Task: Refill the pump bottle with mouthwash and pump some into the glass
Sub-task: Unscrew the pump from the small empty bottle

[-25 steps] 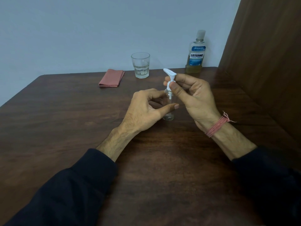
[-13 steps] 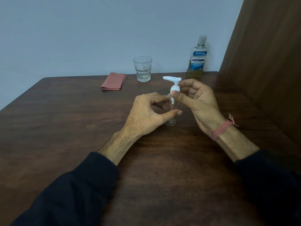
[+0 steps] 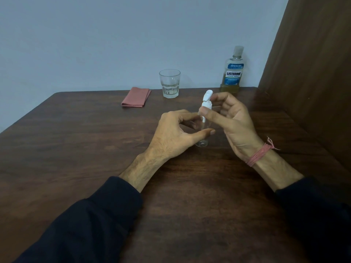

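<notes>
Our right hand (image 3: 232, 120) pinches the collar of the white pump head (image 3: 206, 100) between thumb and fingertips, and the nozzle, which pointed off to the left half a second ago, now points roughly toward us, so we have put another partial turn on the cap. Our left hand (image 3: 171, 135) curls around the clear pump bottle (image 3: 204, 130), which stands upright on the wooden table (image 3: 76, 149) between our two hands; thumb and fingers wrap its sides and keep it from spinning. The bottle looks empty. We judge that the pump is being unscrewed and is not yet free, since its collar sits at the neck and the stem reaches down inside. That means the refill has not begun: the mouthwash bottle (image 3: 232, 73) stands capped at the back right edge, well apart from our hands, and the glass (image 3: 169, 83) waits near the back centre beside a folded pink cloth (image 3: 135, 97). A few more turns should let us lift the pump out.
</notes>
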The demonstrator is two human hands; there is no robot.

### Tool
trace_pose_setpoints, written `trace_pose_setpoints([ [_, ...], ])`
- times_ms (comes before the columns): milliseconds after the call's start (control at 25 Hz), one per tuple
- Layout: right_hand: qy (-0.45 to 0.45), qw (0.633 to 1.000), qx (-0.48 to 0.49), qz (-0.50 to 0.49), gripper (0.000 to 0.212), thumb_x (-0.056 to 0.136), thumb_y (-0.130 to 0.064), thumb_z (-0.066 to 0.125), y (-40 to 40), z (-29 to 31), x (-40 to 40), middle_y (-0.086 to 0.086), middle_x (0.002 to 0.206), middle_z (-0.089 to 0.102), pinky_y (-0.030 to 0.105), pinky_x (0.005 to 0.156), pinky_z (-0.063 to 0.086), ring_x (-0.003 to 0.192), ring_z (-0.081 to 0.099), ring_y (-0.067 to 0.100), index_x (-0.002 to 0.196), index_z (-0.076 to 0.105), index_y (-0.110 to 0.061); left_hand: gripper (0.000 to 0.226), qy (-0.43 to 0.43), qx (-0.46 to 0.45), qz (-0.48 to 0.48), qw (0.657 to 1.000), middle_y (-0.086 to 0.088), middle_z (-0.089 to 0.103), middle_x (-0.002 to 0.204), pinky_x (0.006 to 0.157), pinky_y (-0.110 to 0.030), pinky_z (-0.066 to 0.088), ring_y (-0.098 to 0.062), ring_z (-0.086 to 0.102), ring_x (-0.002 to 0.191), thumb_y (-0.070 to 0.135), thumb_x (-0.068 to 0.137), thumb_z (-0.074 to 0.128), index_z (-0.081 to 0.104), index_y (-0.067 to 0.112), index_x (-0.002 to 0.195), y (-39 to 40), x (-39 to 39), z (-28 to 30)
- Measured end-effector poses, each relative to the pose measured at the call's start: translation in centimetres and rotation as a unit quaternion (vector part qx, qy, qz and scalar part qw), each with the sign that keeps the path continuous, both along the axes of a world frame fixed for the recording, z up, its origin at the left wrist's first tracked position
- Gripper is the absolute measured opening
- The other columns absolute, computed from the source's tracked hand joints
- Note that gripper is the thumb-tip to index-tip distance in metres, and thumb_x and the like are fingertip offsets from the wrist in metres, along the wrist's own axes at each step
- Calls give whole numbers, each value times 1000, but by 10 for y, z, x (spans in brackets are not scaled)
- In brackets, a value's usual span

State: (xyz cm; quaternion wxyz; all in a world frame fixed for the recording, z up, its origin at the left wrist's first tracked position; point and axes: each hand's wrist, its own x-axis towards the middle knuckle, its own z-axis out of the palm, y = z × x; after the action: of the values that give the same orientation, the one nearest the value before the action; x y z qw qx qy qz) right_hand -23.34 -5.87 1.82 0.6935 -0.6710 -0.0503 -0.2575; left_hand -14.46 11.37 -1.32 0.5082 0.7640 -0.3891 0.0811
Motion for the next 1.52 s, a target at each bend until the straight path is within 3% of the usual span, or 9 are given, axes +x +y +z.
trace_pose_setpoints([
  [80, -4, 1000, -18, -24, 36, 83, -22, 84, 1, -1, 1, 0, 109, 79, 43, 101, 60, 104, 74, 23, 115, 71, -13, 37, 2, -1, 0, 1000, 16, 83, 94, 86, -28, 69, -2, 83, 93, 49, 85, 101, 91, 26, 113, 0, 0, -1],
  [160, -1, 1000, 3, 8, 25, 101, -19, 70, 0, -1, 2, 8, 121, 80, 41, 104, 60, 111, 75, 24, 123, 74, -9, 41, 6, -9, 0, 1000, 15, 83, 95, 88, -34, 70, -5, 84, 93, 49, 85, 101, 91, 26, 117, -1, 0, -1],
  [280, 16, 998, 36, 49, 35, 110, -16, 47, -2, 0, 0, 16, 131, 77, 35, 101, 57, 116, 73, 26, 135, 70, -8, 45, 8, -9, 7, 1000, 15, 83, 97, 91, -39, 70, -3, 84, 93, 51, 83, 101, 91, 28, 120, -1, 0, -2],
  [440, -6, 999, 36, 7, 48, 92, -17, 83, 3, 1, 2, 15, 119, 71, 33, 95, 57, 106, 71, 22, 132, 62, 0, 44, 10, -10, 4, 1000, 16, 83, 96, 88, -39, 72, -4, 84, 93, 52, 83, 101, 90, 27, 118, 0, 2, -3],
  [760, -24, 999, -11, -39, 42, 79, -16, 93, 4, -3, 3, 9, 111, 76, 35, 91, 63, 100, 76, 23, 109, 65, -10, 36, 5, -1, 3, 1000, 15, 83, 97, 88, -38, 71, -2, 83, 93, 47, 86, 101, 91, 27, 114, 1, 0, 0],
  [960, -20, 999, -16, -23, 32, 88, -11, 79, 0, -6, 5, 18, 118, 77, 47, 103, 59, 115, 72, 43, 120, 73, -9, 40, 8, 1, 9, 1000, 15, 82, 97, 89, -38, 71, -3, 84, 93, 49, 84, 101, 91, 29, 117, 1, -1, 0],
  [1200, -42, 999, -21, -23, 31, 91, -6, 82, 4, 1, 0, 2, 125, 80, 30, 93, 61, 114, 75, 21, 120, 75, -16, 38, 4, 3, 5, 1000, 14, 82, 96, 87, -33, 70, -3, 83, 93, 48, 85, 101, 91, 28, 116, 1, -3, 2],
  [1360, -62, 996, 68, -10, 40, 90, -15, 79, -4, 18, -3, 2, 127, 79, 32, 95, 60, 118, 72, 17, 130, 72, -12, 45, 16, -2, 8, 1000, 13, 83, 99, 90, -34, 69, -4, 83, 96, 51, 82, 101, 91, 30, 121, 0, -4, 1],
  [1520, -65, 987, 145, 13, 38, 96, -15, 74, -17, 28, -7, 4, 127, 77, 31, 90, 59, 112, 69, 14, 133, 70, -14, 43, 14, -4, 4, 1000, 17, 83, 99, 86, -19, 62, 0, 83, 95, 51, 82, 102, 91, 33, 120, -2, -4, 1],
])
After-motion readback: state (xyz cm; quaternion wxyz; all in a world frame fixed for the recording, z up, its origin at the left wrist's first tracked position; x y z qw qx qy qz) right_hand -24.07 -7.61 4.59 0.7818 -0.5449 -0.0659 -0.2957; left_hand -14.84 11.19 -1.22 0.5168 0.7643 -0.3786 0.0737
